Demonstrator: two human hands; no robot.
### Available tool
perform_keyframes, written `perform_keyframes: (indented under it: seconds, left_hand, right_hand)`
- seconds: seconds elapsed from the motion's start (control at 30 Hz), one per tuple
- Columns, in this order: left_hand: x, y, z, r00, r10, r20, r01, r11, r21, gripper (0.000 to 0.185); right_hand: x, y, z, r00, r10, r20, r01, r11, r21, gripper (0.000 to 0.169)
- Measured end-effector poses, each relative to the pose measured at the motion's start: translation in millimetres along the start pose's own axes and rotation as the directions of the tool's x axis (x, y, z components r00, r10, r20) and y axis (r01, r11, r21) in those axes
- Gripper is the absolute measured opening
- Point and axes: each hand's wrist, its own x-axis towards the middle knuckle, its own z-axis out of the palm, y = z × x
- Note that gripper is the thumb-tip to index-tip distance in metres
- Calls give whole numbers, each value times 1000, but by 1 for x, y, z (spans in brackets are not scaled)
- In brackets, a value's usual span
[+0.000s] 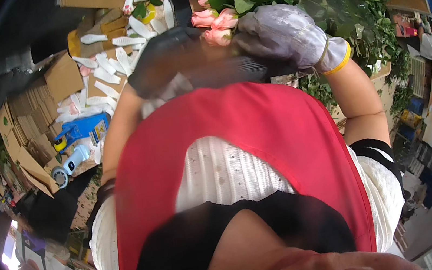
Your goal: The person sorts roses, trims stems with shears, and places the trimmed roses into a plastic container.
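Several pale pink roses (pixel 214 19) with green leaves lie at the top centre, above a dark ribbed surface (pixel 242 70). My right hand (pixel 282 34), in a stained pale-grey work glove with a yellow cuff edge, is curled around their stems just behind the blooms. On the other side of the roses is my left hand (pixel 159 58), in a dark glove. It is blurred by motion, and a brown and dark smear beside it hides its fingers. Whether it holds anything cannot be told.
White mesh-textured sleeves (pixel 103 74) lie scattered at left, near tan-and-yellow work gloves (pixel 106 28). A blue tape dispenser (pixel 86 127), a pale-blue handheld fan (pixel 74 161) and stacked cardboard (pixel 32 122) are closer. Leafy stems (pixel 350 6) pile up at right. Two people (pixel 431 43) are farther off.
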Motion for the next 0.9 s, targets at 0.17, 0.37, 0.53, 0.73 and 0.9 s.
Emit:
perform_keyframes:
  seconds: [0.17,0.37,0.53,0.73,0.9]
  left_hand:
    - [-1,-10,9,1000,0,-12,-1,998,-57,36]
    - [9,-33,23,927,355,119,-369,813,451,50]
    - [3,-30,26,948,303,98,-319,911,261,47]
    - [6,-33,27,985,159,64,-159,987,-13,41]
    - [2,-33,23,993,-80,86,62,979,197,42]
  right_hand:
    - [4,28,16,928,-366,74,334,902,273,31]
    - [13,-31,-68,945,-22,326,-110,918,381,49]
    - [17,-34,-82,715,695,73,-635,690,-348,51]
    - [-4,17,-84,811,581,67,-577,814,-65,35]
    - [-29,6,-98,798,342,-495,-433,898,-78,36]
